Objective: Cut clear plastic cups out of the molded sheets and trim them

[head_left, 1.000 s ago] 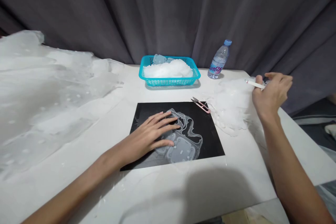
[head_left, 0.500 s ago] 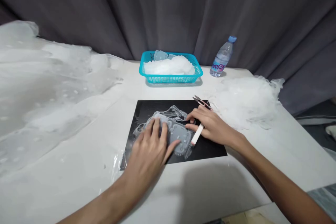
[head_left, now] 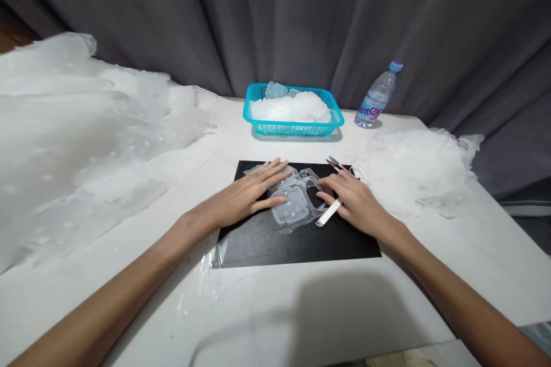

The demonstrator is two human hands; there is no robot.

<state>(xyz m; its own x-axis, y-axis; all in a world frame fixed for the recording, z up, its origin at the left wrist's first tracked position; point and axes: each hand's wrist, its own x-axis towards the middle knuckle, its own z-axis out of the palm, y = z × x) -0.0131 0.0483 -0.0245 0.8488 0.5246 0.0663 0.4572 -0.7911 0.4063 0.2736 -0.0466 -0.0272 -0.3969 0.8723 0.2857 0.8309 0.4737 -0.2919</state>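
Observation:
A translucent moulded plastic piece [head_left: 295, 206] lies on a black mat [head_left: 297, 238] in the middle of the white table. My left hand [head_left: 249, 192] lies flat on the piece's left side, fingers stretched out. My right hand [head_left: 355, 200] rests on the mat at the piece's right edge and holds a thin white pen-like knife [head_left: 328, 213] between its fingers, tip pointing toward me. Small pink-handled snips [head_left: 338, 165] lie just beyond my right hand.
A turquoise basket [head_left: 258, 117] filled with clear plastic pieces stands behind the mat. A water bottle [head_left: 379, 94] is at the back right. A heap of plastic scraps [head_left: 413, 169] lies right; sheets of clear moulded plastic [head_left: 77, 137] cover the left. Dark curtain behind.
My right hand came back from the scrap heap with the white knife and settled beside the piece. My left hand slid and turned the piece on the mat, then flattened on it.

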